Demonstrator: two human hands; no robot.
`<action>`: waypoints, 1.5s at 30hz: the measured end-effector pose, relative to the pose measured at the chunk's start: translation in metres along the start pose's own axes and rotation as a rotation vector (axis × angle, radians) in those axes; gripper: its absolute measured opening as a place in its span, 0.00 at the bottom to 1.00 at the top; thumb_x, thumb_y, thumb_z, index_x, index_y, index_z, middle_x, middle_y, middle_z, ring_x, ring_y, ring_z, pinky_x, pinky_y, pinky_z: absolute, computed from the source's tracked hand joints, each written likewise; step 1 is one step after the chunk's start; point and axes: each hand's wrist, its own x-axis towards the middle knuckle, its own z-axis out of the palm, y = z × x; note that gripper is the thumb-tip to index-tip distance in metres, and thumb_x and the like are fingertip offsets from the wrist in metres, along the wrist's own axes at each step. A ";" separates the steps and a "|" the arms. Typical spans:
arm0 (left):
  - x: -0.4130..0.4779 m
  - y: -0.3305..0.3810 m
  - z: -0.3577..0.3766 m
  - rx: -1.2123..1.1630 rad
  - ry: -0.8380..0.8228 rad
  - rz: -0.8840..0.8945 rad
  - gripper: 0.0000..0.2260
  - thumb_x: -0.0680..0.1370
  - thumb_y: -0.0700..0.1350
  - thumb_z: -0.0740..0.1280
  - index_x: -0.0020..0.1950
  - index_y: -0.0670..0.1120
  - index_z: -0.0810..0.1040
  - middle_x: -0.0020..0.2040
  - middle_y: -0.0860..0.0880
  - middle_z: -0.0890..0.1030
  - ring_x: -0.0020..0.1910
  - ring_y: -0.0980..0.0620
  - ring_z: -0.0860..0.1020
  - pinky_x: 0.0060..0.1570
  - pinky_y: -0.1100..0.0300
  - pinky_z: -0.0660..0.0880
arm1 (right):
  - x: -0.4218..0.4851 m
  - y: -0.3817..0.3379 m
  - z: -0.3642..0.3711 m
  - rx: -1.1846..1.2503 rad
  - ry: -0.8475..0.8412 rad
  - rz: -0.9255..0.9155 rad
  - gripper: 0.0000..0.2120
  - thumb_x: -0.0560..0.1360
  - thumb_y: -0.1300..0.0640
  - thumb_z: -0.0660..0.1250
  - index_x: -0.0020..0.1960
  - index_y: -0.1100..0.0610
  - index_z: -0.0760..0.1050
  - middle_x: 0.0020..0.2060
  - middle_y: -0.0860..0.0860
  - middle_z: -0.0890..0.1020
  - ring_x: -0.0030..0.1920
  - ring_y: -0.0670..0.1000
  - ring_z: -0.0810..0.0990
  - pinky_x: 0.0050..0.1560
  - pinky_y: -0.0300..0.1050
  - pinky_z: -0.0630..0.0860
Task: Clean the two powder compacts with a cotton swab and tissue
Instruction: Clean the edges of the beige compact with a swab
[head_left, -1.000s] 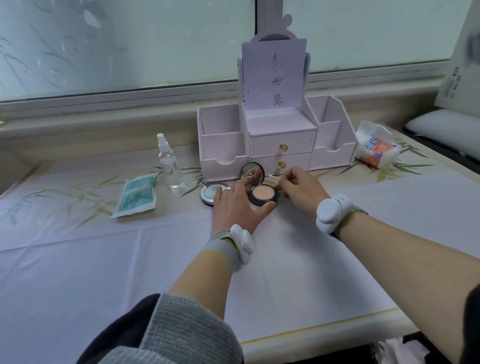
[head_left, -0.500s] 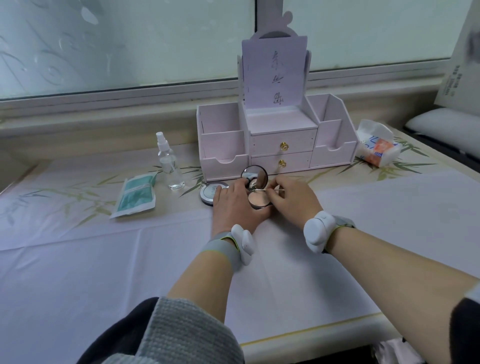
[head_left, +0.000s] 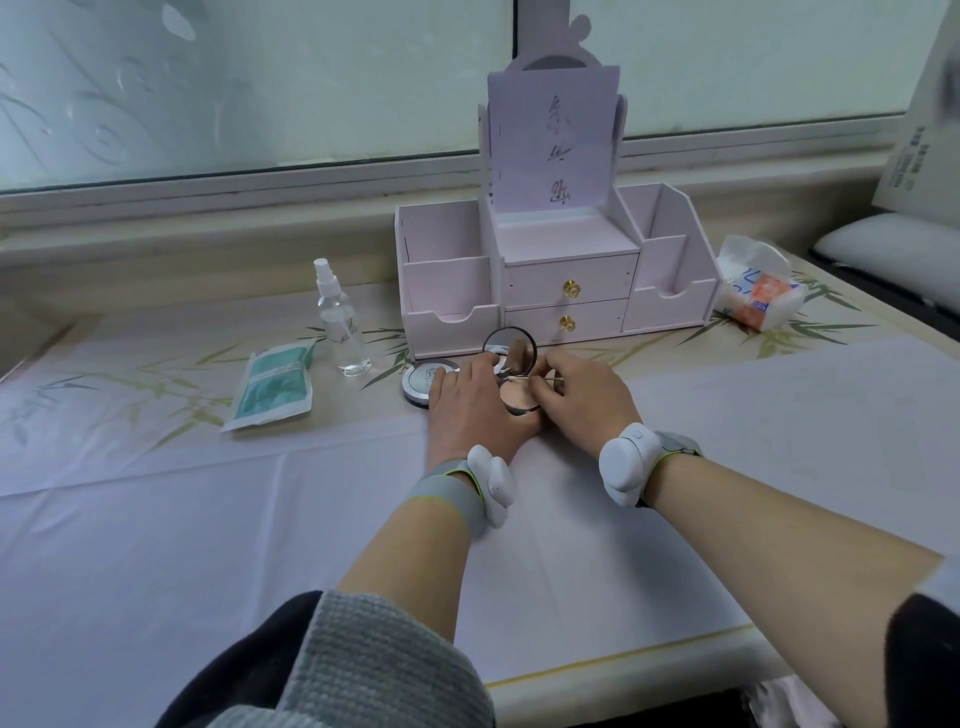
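Your left hand (head_left: 475, 410) grips the open compact (head_left: 521, 399) from its left side. The compact sits on the worktop (head_left: 208, 519) toward the middle of the far edge, just in front of the pink organiser (head_left: 563, 283), with its mirror lid (head_left: 501, 344) raised. Your right hand (head_left: 582, 402) pinches the cotton swab (head_left: 537, 382), held level over the far part of the powder pan. The closed compact (head_left: 420, 382) lies flat just left, its right edge behind your fingers. The tissue pack (head_left: 758, 296) sits near the far right corner. A spray bottle (head_left: 340, 322) and a green packet (head_left: 272, 384) are further left.
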 end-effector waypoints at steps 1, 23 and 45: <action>-0.001 0.000 0.000 -0.007 -0.004 -0.003 0.31 0.67 0.62 0.69 0.66 0.49 0.72 0.58 0.51 0.81 0.60 0.43 0.73 0.70 0.46 0.63 | 0.000 0.000 0.000 -0.004 -0.002 0.002 0.04 0.76 0.49 0.63 0.46 0.48 0.75 0.32 0.47 0.75 0.40 0.53 0.73 0.39 0.45 0.67; -0.001 -0.002 0.002 -0.015 0.008 0.010 0.30 0.68 0.62 0.71 0.66 0.49 0.72 0.58 0.51 0.80 0.60 0.44 0.74 0.70 0.46 0.62 | 0.002 -0.001 -0.002 -0.038 -0.012 0.043 0.03 0.75 0.52 0.63 0.44 0.49 0.75 0.34 0.48 0.75 0.45 0.56 0.76 0.40 0.45 0.67; -0.001 -0.001 0.000 -0.005 0.008 0.010 0.34 0.65 0.67 0.73 0.64 0.50 0.72 0.56 0.52 0.80 0.58 0.45 0.74 0.69 0.46 0.64 | -0.001 0.001 -0.009 -0.049 0.004 0.072 0.03 0.73 0.53 0.65 0.43 0.52 0.76 0.33 0.49 0.75 0.43 0.57 0.76 0.43 0.48 0.74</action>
